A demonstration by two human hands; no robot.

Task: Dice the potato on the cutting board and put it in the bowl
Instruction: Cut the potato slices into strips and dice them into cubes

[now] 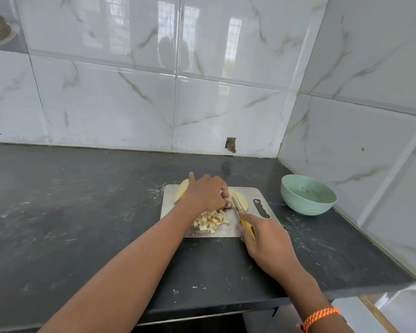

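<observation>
Your left hand [205, 192] is pinning the potato [238, 199] slices and your right [265, 239] grips the knife [244, 219]. Tuck those fingertips back. Keep cuts even so they match the dice [211, 221].

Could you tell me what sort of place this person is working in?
Most likely a home kitchen corner: a dark stone countertop meets glossy marble-look wall tiles, and on it lie a steel cutting board with diced potato and a green bowl.

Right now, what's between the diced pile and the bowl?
Head view: the knife in the right hand, then bare cutting board and dark counter before the bowl.
</observation>
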